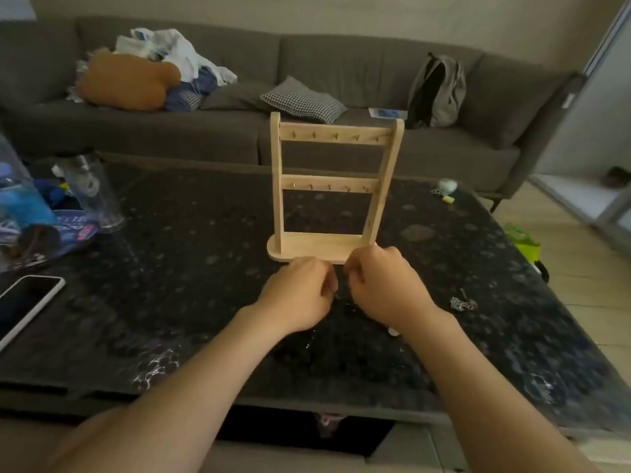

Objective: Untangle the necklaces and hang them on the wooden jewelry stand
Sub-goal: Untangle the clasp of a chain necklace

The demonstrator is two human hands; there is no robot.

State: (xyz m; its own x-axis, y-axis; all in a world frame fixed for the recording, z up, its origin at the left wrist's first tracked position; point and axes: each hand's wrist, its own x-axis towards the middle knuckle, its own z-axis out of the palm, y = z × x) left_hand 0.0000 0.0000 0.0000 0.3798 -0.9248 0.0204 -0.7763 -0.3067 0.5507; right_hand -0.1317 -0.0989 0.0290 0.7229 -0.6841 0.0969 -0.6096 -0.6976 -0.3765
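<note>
The wooden jewelry stand [327, 189] stands upright in the middle of the dark speckled table [191, 254], with two rows of small hooks, all bare. Just in front of its base, my left hand [300, 295] and my right hand [382, 285] are held close together with fingers curled, pinching a thin dark necklace [336, 297] that is barely visible between them. More thin chain trails on the table below the hands [310, 339]. A silvery tangle of jewelry [462, 303] lies to the right of my right hand.
A phone [27, 307] lies at the table's left edge. A clear tumbler [92, 192] and blue clutter [24, 213] crowd the far left. Small items [445, 189] sit at the far right corner. A grey sofa [341, 63] with clothes, a cushion and a backpack stands behind.
</note>
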